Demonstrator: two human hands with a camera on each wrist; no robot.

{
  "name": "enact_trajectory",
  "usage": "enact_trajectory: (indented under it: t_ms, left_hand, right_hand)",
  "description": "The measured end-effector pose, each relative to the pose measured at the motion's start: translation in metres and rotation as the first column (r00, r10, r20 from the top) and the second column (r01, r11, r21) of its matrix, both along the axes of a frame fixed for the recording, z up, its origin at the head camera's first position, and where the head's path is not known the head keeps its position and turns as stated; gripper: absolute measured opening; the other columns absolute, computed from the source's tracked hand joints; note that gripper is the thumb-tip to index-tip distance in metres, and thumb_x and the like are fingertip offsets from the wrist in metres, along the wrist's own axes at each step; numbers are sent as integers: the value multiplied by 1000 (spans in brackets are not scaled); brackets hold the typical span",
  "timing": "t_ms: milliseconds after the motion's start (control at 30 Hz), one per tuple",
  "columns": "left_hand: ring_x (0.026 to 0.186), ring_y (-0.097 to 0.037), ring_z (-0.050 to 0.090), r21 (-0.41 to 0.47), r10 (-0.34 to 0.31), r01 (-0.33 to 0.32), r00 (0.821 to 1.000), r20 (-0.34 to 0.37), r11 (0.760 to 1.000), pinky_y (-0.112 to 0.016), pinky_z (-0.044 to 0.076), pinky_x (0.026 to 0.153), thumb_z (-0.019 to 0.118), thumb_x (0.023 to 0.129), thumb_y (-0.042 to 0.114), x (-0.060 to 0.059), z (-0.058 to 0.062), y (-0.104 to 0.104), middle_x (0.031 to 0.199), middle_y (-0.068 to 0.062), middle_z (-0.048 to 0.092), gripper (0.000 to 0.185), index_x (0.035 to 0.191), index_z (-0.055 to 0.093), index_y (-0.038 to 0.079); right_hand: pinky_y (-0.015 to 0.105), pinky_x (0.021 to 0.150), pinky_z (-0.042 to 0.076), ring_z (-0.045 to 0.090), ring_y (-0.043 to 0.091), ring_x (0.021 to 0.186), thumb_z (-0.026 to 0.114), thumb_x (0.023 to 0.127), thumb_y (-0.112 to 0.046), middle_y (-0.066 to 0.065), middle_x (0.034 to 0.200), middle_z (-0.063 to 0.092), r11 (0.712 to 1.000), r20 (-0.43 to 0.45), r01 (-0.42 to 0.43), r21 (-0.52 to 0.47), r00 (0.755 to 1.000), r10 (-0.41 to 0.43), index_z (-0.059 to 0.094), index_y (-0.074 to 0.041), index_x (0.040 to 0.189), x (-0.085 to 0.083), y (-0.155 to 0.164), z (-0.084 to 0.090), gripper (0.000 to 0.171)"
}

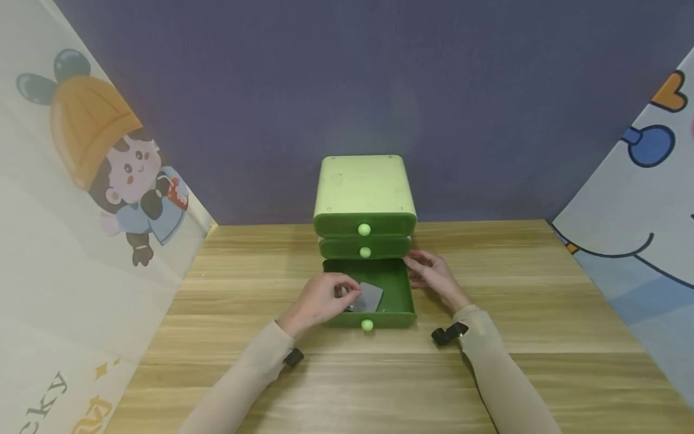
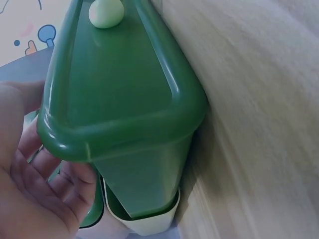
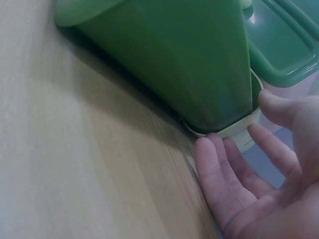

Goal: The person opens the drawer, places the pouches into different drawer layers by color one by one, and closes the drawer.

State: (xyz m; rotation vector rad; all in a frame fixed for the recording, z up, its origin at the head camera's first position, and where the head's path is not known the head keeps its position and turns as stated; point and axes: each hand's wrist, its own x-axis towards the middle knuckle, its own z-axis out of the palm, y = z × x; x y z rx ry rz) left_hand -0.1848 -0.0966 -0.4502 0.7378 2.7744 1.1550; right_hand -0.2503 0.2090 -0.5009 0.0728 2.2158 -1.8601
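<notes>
A small cabinet with a pale green casing and dark green drawers stands by the back wall. Its bottom drawer is pulled out, and a thin grey card-like piece lies inside. Over the drawer's left part is my left hand, fingers bent, thumb and forefinger close together. The drawer front hides part of that hand in the left wrist view, so whether anything is pinched is unclear. My right hand rests its extended fingertips on the rim of the lowest casing, beside the drawer.
The middle drawer and top drawer have round pale knobs. Under everything is a wood-grain table, with a dark blue wall behind it and printed panels on both sides.
</notes>
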Motion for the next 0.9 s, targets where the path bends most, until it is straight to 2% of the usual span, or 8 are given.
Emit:
enact_trajectory:
  t_ms: [433, 733, 900]
  left_hand:
    - [71, 1, 65, 47, -36, 38, 998, -42, 998, -20, 57, 69, 73, 100, 21, 19, 0, 9, 86, 9, 77, 10, 104, 82, 18]
    - [76, 1, 65, 47, -50, 57, 991, -122, 997, -20, 56, 73, 74, 99, 22, 28, 2, 11, 87, 8, 78, 12, 104, 82, 14]
    - [76, 2, 65, 3, -66, 68, 977, -203, 998, -21, 55, 75, 77, 97, 22, 33, 3, 11, 84, 10, 77, 7, 100, 82, 18]
  right_hand:
    - [35, 90, 64, 70, 22, 108, 70, 104, -35, 26, 157, 52, 1000, 14, -1, -9, 1000, 1, 44, -5, 159, 2, 0, 2, 68]
    - [33, 87, 65, 70, 17, 102, 70, 105, -32, 26, 156, 52, 1000, 16, 4, -20, 1000, -4, 44, -5, 159, 2, 1, 0, 66]
    - [32, 88, 64, 70, 17, 103, 70, 105, -33, 26, 157, 51, 1000, 16, 4, -27, 1000, -3, 44, -5, 160, 1, 1, -1, 67]
